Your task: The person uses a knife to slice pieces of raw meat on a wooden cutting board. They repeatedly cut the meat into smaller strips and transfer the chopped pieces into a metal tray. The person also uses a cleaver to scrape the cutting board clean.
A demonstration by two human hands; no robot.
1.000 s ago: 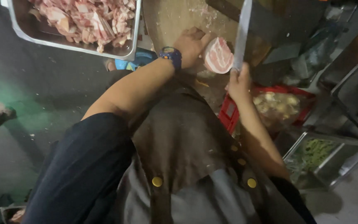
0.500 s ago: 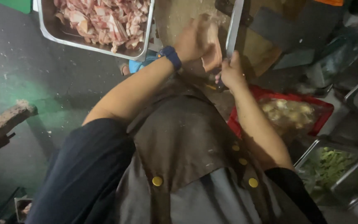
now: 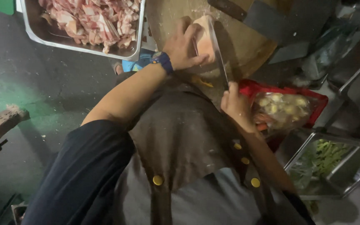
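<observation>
Fingers (image 3: 194,35) of the left hand (image 3: 182,46) curl around a pale pink, fatty slab of raw meat (image 3: 205,39) on the round, scarred wooden chopping block (image 3: 246,50). Right hand (image 3: 236,106) grips a broad steel cleaver (image 3: 218,50), blade against the slab.

The left hand (image 3: 184,46) reaches forward on an extended arm, fingers curled and pressing downward. The right hand (image 3: 236,106) sits nearer the body, closed in a tight grip, its forearm bent back.

There were two metal trays (image 3: 34,31) (image 3: 346,183), one cleaver (image 3: 218,50), one red basket (image 3: 313,100), one chopping block (image 3: 246,46) and one slab of pork (image 3: 204,39).
</observation>
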